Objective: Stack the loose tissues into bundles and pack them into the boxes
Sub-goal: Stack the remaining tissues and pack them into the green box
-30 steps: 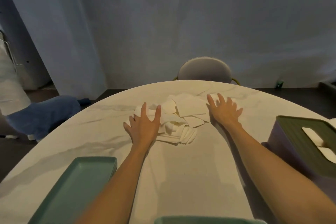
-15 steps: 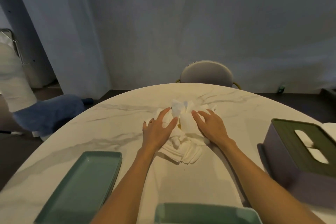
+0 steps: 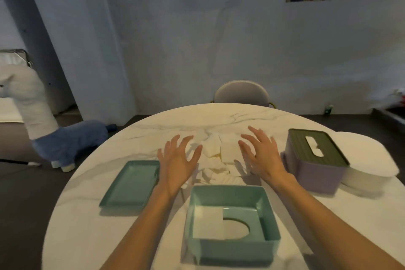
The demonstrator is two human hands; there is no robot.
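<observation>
Tabletop [image 3: 153, 237] first: a round pale marble slab fills most of my view, and everything for the job sits on it. At my right stands the purple tissue box [image 3: 315, 173] with its dark green slotted lid on, a tissue showing in the slot, and a white lidded container [image 3: 370, 160] just behind it. Nearest me is the open teal box [image 3: 232, 245], its slot face down, with a single white sheet lying inside on the left; its teal lid [image 3: 131, 182] lies flat to the left, apart from it. Between lid and purple box, just beyond the open box, lies the heap of loose tissues [image 3: 217, 164], rumpled and not yet squared. My left hand [image 3: 178, 164] hovers over the heap's left edge with fingers spread and holding nothing; my right hand [image 3: 259, 158] mirrors it at the right edge, also spread and empty. I judge I am at the gathering step, with no bundle formed. Next I should bring both palms inward against the heap's sides, square the sheets into one stack, pinch it firmly and lower it into the teal box; the sheets look light and slippery, so a loose squeeze could shed them.
</observation>
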